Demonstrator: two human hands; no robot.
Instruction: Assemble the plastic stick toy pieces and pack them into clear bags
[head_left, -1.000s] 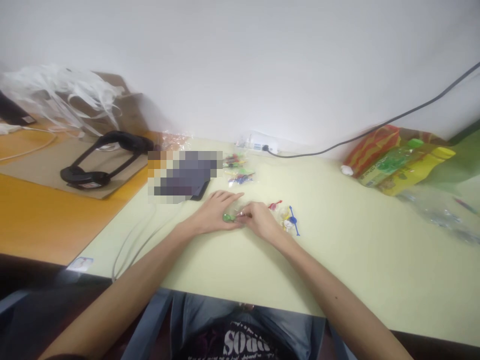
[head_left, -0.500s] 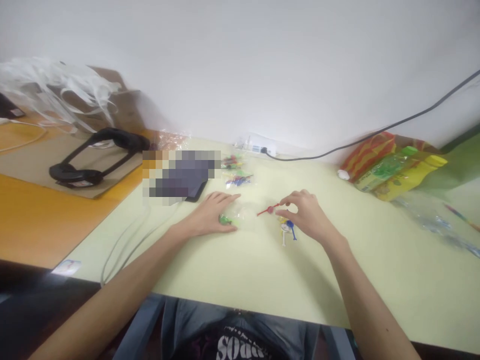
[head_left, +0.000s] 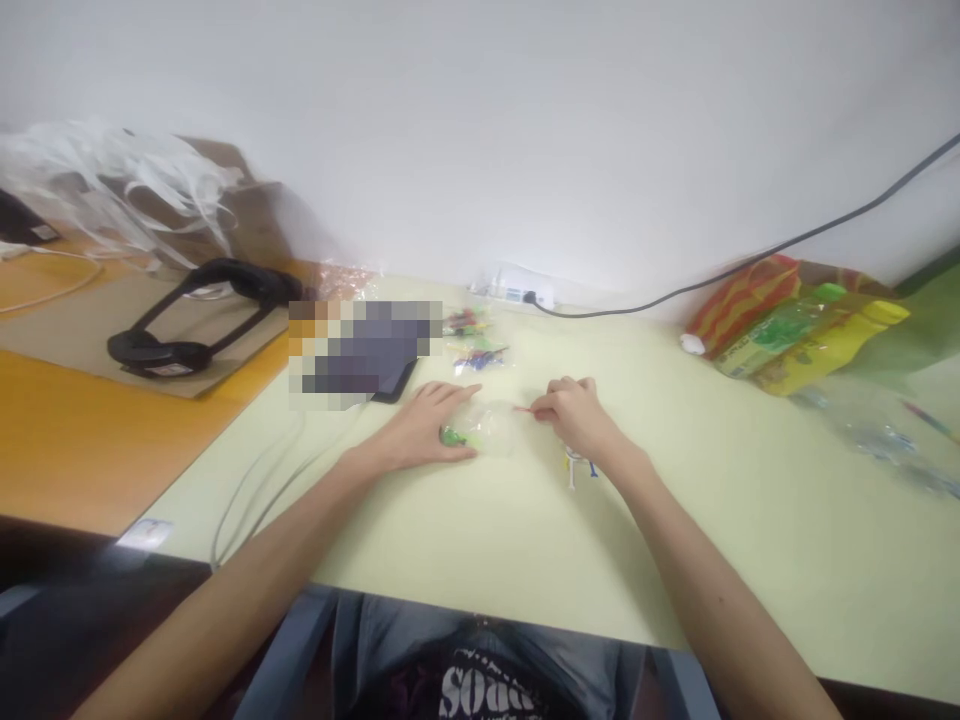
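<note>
My right hand [head_left: 574,412] has its fingers closed round a thin red plastic piece [head_left: 523,409], with one end poking out to the left. Most of that piece is hidden by the fingers. Just below the hand lie a white plastic piece [head_left: 572,475] and a blue one [head_left: 593,468], both partly covered. Across from them, my left hand [head_left: 424,425] rests on the table with thumb and fingers spread. Between them is a clear plastic bag [head_left: 491,430] with a green piece [head_left: 453,436] at its left end. The bag's mouth cannot be made out.
Two small bags of coloured pieces [head_left: 480,357] lie behind the hands. A dark tablet [head_left: 397,375], partly pixelated, is left of them. Bottles [head_left: 787,325] and crumpled clear plastic [head_left: 889,440] are at the right. A black frame-like object [head_left: 161,355] sits on cardboard; a cable [head_left: 645,308] runs along the wall.
My right hand has moved left, carrying the red piece closer to the clear bag, and now covers more of that piece. My left hand stays almost where it was.
</note>
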